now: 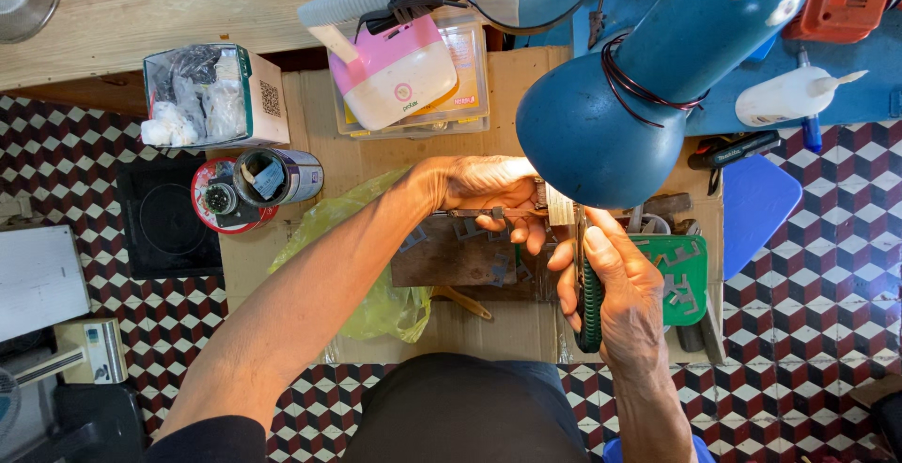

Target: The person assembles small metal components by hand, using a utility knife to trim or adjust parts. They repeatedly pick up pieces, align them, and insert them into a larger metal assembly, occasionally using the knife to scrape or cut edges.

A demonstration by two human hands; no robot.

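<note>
My left hand (484, 195) reaches across the cardboard work surface (470, 331) and grips a thin brown tweezers-like tool (489, 211), its tip pointing right under a blue desk lamp (648, 78). My right hand (615, 285) is closed on a tool with a dark green ribbed handle (590, 305), held upright with its upper end going under the lamp shade. The tips of both tools meet beside a small pale part (560, 206); the lamp hides the contact point. A dark wooden block (451, 256) with small grey metal pieces lies beneath my hands.
A yellow-green plastic bag (376, 303) lies left of the block. A green mat (681, 275) sits at right, a blue pad (756, 205) beyond it. Tins (263, 181), an open box (211, 97), a pink-white device (395, 73) and a white squeeze bottle (785, 97) crowd the back.
</note>
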